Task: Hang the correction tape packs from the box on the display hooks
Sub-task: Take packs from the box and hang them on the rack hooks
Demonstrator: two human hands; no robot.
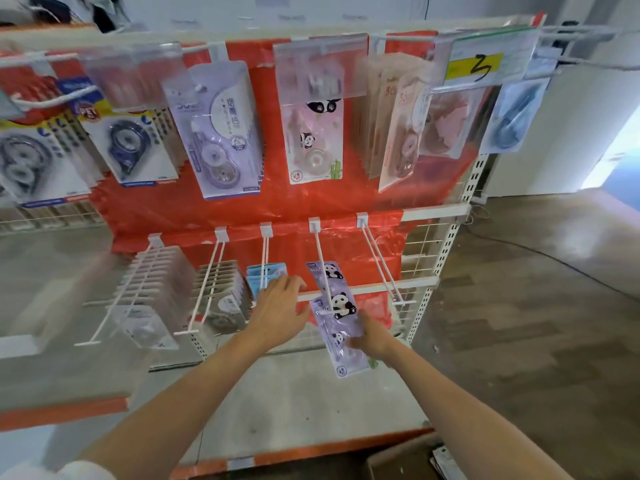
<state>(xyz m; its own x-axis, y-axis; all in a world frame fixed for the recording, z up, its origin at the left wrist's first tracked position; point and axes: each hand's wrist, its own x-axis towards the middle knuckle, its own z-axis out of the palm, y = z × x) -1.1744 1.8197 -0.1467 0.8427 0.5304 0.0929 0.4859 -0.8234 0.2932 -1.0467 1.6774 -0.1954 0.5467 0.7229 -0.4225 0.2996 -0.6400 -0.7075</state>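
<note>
Head view: we face the display rack.
Purple panda pack [341, 318]: on a lower hook [322, 271] at 6 o'clock.
Right hand [370, 336]: we pinch its lower part to steady it.
Left hand [278, 308]: fingers relaxed, grasping nothing, at the pack's 9 o'clock.
Box [401, 457]: 5 o'clock, floor.

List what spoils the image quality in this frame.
Head view: wide-angle distortion bows the shelf rails; motion blur smears the left-side packs and lower hooks; the right hand on the purple panda pack is blurred; the doorway is blown out; glare washes the clear label holders.
</note>
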